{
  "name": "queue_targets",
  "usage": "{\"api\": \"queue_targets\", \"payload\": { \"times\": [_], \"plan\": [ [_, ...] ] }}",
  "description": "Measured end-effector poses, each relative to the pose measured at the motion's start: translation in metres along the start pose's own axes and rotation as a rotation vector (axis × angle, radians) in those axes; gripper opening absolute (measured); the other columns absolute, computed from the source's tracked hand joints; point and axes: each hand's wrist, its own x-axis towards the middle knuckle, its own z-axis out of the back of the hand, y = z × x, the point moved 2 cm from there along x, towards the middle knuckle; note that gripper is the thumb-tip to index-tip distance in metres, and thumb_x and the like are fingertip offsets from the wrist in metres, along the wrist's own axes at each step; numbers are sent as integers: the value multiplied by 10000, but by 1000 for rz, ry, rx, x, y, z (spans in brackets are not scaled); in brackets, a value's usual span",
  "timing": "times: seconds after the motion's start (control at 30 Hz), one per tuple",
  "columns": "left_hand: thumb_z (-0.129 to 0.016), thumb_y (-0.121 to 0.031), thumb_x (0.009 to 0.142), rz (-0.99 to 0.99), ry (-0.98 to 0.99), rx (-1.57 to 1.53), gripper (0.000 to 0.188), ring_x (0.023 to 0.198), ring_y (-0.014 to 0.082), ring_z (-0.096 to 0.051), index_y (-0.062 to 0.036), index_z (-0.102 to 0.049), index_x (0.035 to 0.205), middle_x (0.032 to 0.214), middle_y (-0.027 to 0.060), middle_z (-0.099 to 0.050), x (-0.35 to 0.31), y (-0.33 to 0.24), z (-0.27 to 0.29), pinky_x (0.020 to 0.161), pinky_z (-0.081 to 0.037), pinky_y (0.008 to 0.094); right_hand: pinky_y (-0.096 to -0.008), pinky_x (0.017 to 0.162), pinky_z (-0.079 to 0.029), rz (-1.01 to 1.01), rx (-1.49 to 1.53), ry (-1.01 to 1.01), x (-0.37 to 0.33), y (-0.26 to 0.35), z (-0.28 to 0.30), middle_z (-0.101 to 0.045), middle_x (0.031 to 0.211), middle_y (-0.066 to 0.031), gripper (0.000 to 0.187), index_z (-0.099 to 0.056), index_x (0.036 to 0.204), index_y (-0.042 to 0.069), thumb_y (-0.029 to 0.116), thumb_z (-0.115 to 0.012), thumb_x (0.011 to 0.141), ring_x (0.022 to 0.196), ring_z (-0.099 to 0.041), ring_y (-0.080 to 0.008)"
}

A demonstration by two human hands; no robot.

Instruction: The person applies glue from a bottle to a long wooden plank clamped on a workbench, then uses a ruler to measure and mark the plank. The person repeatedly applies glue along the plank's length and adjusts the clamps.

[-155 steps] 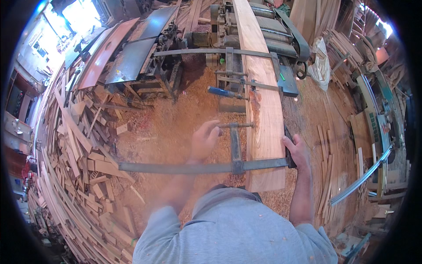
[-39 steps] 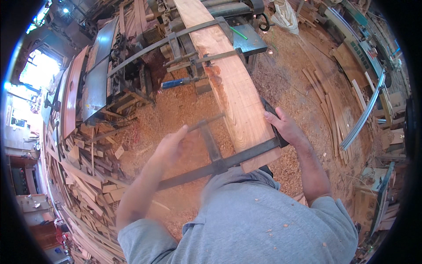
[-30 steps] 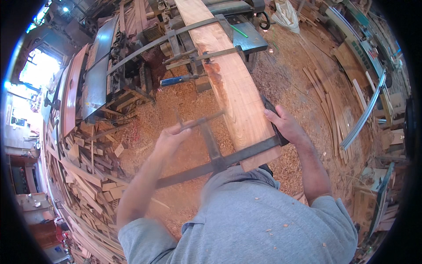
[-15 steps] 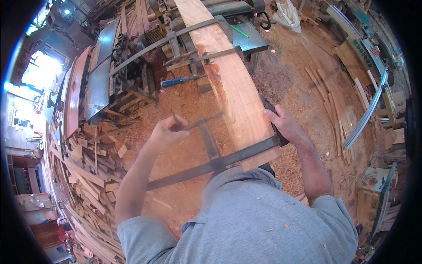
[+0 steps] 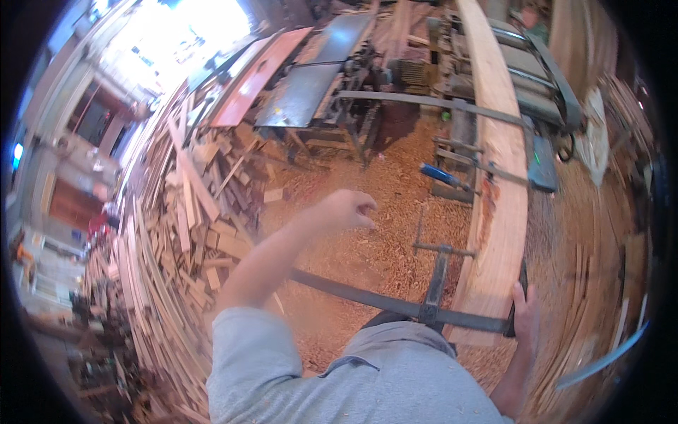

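Observation:
A long pale wooden board, with a reddish-brown stain near its middle, runs away from me on the right. Across its near end lies a long steel bar clamp. The clamp's screw points at the board's left edge, and its thin cross handle hangs at the screw's outer end. My left hand is in the air left of that screw, fingers loosely curled, thumb apart, with nothing visible in it. At the board's right edge, my right hand grips the clamp's dark end jaw; some fingers are hidden.
Farther up, another clamp with a blue handle and a long clamp bar cross the board. Wood offcuts are heaped at left. Machine with flat metal tables stands beyond. Wood shavings cover the floor; long strips lie at right.
My view has swung left, so the board sits farther right. My left hand has come away from the clamp's screw handle. My right hand stays at the clamp's end.

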Motion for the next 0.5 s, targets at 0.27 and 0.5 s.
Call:
{"api": "queue_targets", "payload": {
  "times": [0.27,0.5],
  "plan": [
    [-828,-274,787,329,-551,19,501,925,223,-704,-32,-683,1202,998,128,-728,-59,180,97,853,-554,343,-394,1109,-342,-128,-158,-11,11,-15,-9,-537,1386,-267,697,-455,1428,-52,518,-484,1028,1307,-491,-345],
    [-811,-246,787,291,-1118,-228,488,915,201,-658,17,-669,1174,1053,128,-703,41,413,158,853,-535,348,-405,1039,-428,-163,-38,-214,2,-19,-6,-598,1304,-214,544,-519,1386,-12,413,-463,1050,1189,-582,-296]
  ]
}}
